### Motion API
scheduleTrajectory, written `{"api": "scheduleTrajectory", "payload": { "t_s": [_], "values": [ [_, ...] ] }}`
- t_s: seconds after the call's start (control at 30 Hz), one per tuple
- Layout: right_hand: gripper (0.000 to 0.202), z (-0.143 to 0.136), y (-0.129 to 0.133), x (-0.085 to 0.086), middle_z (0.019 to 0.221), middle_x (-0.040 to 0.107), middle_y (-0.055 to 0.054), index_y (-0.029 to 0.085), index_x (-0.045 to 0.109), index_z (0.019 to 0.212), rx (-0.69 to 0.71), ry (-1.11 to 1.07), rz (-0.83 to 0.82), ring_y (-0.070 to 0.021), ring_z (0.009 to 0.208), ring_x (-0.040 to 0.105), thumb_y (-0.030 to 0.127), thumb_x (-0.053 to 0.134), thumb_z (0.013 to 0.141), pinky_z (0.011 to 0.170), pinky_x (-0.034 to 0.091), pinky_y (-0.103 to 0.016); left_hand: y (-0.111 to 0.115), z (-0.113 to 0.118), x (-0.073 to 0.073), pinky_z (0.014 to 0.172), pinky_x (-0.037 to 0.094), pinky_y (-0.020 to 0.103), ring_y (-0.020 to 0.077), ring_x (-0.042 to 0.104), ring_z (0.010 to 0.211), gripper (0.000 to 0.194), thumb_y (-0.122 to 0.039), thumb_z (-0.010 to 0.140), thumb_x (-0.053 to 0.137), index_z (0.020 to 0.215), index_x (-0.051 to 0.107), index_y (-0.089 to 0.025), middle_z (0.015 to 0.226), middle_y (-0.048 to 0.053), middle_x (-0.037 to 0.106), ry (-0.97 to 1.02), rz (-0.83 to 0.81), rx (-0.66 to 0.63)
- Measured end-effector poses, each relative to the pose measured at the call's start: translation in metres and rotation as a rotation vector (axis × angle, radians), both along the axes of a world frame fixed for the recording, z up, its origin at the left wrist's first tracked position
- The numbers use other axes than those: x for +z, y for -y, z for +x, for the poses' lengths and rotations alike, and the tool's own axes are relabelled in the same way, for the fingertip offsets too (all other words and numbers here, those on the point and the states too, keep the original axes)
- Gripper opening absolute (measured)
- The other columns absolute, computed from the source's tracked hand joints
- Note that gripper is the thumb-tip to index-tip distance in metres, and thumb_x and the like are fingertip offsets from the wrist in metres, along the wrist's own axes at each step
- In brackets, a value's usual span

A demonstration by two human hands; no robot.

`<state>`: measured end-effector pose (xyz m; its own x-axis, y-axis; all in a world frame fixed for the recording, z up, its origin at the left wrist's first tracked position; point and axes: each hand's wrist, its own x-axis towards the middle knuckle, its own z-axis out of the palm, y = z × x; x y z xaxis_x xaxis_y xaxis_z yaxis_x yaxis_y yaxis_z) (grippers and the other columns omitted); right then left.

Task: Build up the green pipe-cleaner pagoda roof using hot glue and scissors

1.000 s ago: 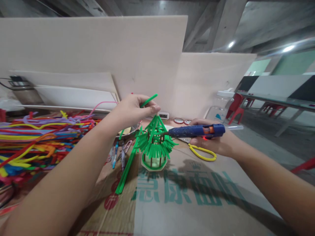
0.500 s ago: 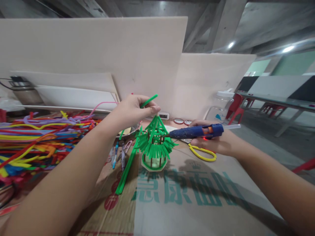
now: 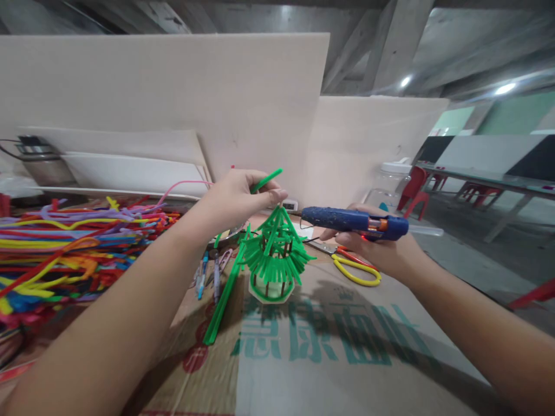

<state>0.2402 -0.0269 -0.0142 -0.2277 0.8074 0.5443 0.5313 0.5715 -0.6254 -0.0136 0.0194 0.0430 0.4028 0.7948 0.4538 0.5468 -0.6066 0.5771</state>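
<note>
The green-roofed model (image 3: 277, 266) appears to stand upright on the cardboard (image 3: 329, 387) covering the desk (image 3: 259, 218), in from the back edge, with its peak directly below the fingertips of the left hand (image 3: 243, 196), which pinch a green pipe cleaner (image 3: 266, 181), presumably to steady the top; contact is unclear. The fingers of the right hand (image 3: 381, 251) wrap the glue gun (image 3: 355, 223), held nearly level, likely to direct its nozzle (image 3: 295, 213) beside the peak, while scissors (image 3: 358, 271) lie toward the desk's right edge, apparently within reach
</note>
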Motion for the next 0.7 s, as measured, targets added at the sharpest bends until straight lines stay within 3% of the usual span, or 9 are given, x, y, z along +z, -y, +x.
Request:
{"api": "scheduleTrajectory", "payload": {
  "t_s": [0.33,0.53,0.7],
  "values": [
    [0.030,-0.0070,0.0060,0.0032,0.067,0.061,-0.001,0.026,0.057,0.074,-0.044,0.033,0.078,-0.0194,0.060,0.057,0.049,0.075,0.075,0.055,0.043,-0.032,0.0057,0.0030,0.0008,0.065,0.041,0.026,0.0141,0.055,0.066,0.025,-0.041,0.082,0.064,0.082,0.074,-0.018,0.067,0.000,0.065,0.010,0.036,-0.038],
    [0.031,-0.0101,0.0084,0.0053,0.066,0.061,-0.002,0.027,0.062,0.079,-0.113,0.059,0.046,-0.0215,0.060,0.057,0.054,0.075,0.073,0.054,0.041,-0.033,0.0085,0.0031,0.0021,0.062,0.040,0.025,0.0148,0.056,0.067,0.026,-0.041,0.084,0.063,0.081,0.074,-0.017,0.069,0.001,0.065,-0.020,0.045,-0.021],
    [0.026,-0.0102,0.0084,0.0046,0.063,0.059,-0.001,0.026,0.061,0.076,-0.108,0.050,0.056,-0.0188,0.057,0.054,0.047,0.077,0.072,0.052,0.039,-0.031,0.0087,0.0030,0.0021,0.061,0.039,0.024,0.0141,0.055,0.067,0.026,-0.040,0.084,0.063,0.082,0.074,-0.017,0.069,0.000,0.065,-0.019,0.043,-0.019]
  ]
}}
